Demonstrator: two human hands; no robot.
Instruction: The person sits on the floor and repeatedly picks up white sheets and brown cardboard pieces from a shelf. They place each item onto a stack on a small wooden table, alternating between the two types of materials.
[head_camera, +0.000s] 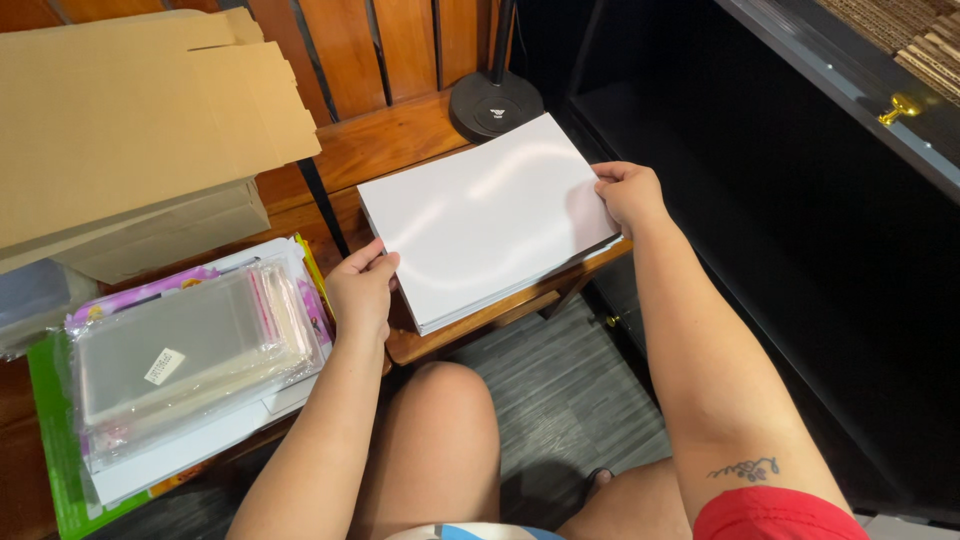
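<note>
Resting on the glossy wooden counter (400, 140), a smooth white paper stack (485, 215) is pinched at opposite edges by the left hand (360, 290) and right hand (628, 192). Crinkly clear plastic sleeves (190, 350), seemingly bundled, lie left, beneath folded brown cardboard (130, 110).

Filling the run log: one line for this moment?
left hand: holds white paper stack | right hand: holds far corner | stack: on wooden table

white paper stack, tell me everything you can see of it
The white paper stack is a glossy, blank, rectangular pile of sheets lying flat and slightly skewed on a small wooden table. Its edges look nearly squared. The left hand grips its near-left corner; the right hand pinches its right edge.
</note>
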